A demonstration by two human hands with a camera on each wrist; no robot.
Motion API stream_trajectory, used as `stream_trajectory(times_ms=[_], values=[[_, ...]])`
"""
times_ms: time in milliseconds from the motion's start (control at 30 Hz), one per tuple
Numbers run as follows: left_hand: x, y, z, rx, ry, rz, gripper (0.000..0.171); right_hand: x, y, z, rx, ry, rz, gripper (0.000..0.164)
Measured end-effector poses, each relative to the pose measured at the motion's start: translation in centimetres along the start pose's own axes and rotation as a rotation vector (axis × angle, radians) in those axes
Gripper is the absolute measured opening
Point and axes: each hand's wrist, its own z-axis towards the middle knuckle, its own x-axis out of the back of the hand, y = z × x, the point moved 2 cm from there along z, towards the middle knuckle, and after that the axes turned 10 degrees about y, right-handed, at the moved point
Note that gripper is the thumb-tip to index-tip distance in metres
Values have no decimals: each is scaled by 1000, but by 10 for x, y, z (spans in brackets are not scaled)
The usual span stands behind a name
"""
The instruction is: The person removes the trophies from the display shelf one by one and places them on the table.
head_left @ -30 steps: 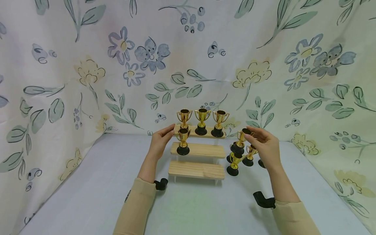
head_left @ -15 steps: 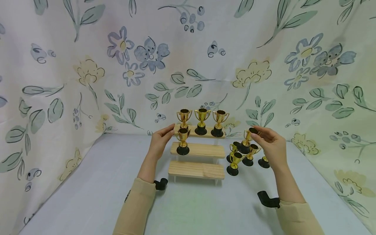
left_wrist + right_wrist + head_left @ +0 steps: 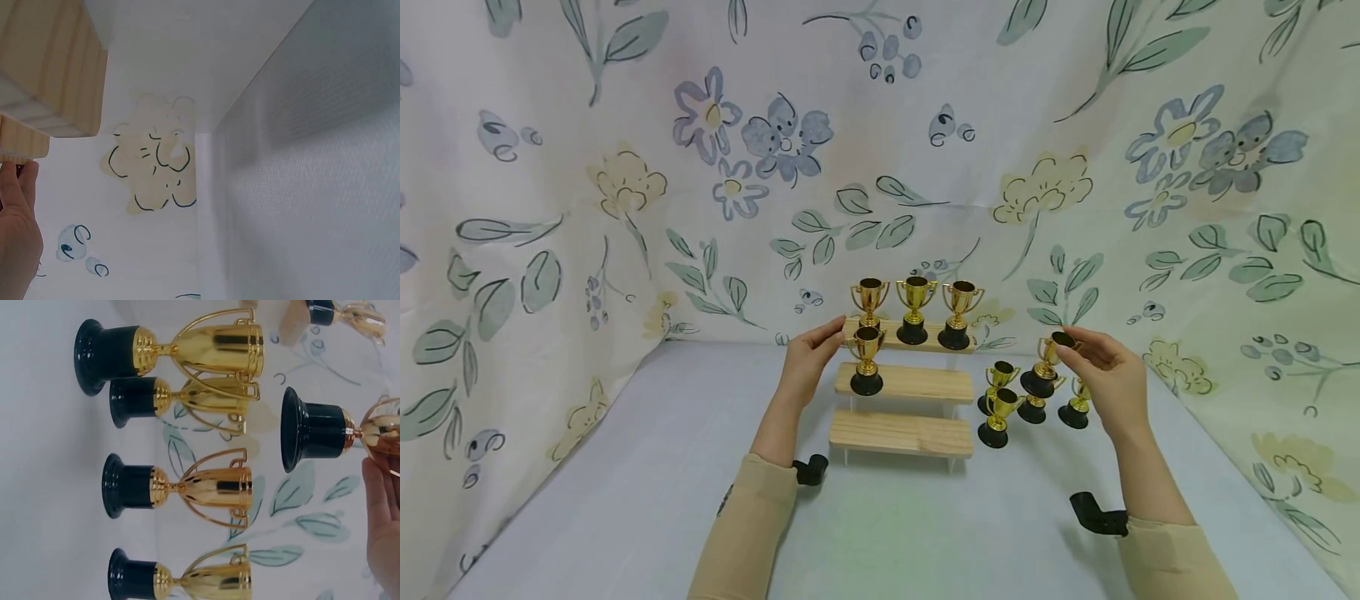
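A small gold trophy cup with a black base (image 3: 1047, 360) is pinched near its rim and handle by my right hand (image 3: 1112, 379). It hangs above the table, overlapping a standing trophy in the head view. The right wrist view shows the held trophy (image 3: 325, 428) upright, its base apart from those below. My left hand (image 3: 807, 362) touches the left end of the top board (image 3: 897, 335) of a three-step wooden stand, fingers fairly straight. On that board stand three trophies (image 3: 914, 310). One more trophy (image 3: 867, 362) stands at the left of the middle board (image 3: 925, 384).
Several trophies (image 3: 997, 417) stand close together on the white table (image 3: 895, 533), right of the stand. One trophy (image 3: 1077, 406) is farthest right. The lowest board (image 3: 901, 433) is in front. Floral cloth (image 3: 880, 150) hangs behind. Each wrist carries a black camera mount (image 3: 1097, 514).
My right hand has moved right with the held trophy, and slightly down, over the standing trophies. My left hand stays at the stand's top board.
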Motion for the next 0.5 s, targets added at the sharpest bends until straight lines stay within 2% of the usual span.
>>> stream_trajectory(times_ms=[500], values=[[0, 0, 0, -5, 15, 11, 42, 9, 21, -6, -18, -24, -45, 42]])
